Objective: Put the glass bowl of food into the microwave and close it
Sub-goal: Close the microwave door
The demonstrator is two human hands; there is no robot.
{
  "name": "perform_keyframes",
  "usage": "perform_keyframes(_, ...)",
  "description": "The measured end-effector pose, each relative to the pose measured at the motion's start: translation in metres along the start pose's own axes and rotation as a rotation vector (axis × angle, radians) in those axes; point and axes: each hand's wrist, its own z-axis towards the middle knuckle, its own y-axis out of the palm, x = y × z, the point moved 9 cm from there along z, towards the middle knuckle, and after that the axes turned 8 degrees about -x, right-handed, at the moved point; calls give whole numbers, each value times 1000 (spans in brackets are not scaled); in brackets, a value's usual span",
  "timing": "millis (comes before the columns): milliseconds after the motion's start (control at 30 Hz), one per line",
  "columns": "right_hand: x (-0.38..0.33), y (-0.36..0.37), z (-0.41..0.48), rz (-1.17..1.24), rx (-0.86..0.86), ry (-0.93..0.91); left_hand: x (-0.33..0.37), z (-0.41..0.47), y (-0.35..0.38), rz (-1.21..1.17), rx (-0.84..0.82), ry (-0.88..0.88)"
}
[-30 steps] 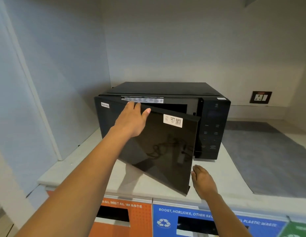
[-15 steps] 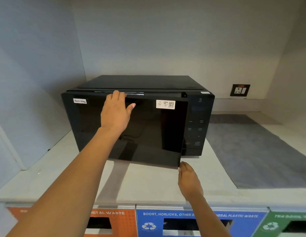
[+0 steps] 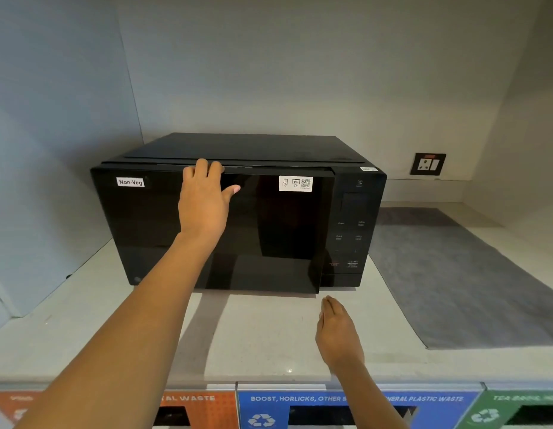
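A black microwave (image 3: 352, 212) stands on a pale counter (image 3: 262, 339) in a wall niche. Its dark glass door (image 3: 269, 236), labelled "Non-Veg", is almost flush with the body; a thin gap shows at its right edge. My left hand (image 3: 204, 205) lies flat on the upper middle of the door, fingers over its top edge. My right hand (image 3: 337, 332) hovers flat over the counter just below the door's lower right corner, holding nothing. The glass bowl is hidden; nothing shows through the dark door.
A grey mat (image 3: 460, 274) covers the counter to the right of the microwave. A wall socket (image 3: 427, 164) sits behind it. Below the counter edge are orange (image 3: 201, 407), blue (image 3: 330, 410) and green (image 3: 522, 410) waste bin fronts. Walls close in on the left and right.
The door swung from half open to nearly shut under my left hand. My right hand stayed low near the door's lower right corner.
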Motion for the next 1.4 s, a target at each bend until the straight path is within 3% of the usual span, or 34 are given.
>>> perform_keyframes(300,-3,0,-2,-114,-22,-6,0,1,1,-11,15,-1)
perform_keyframes(1400,1,5,-3,-85,-47,23,-1,10,9,10,-9,-28)
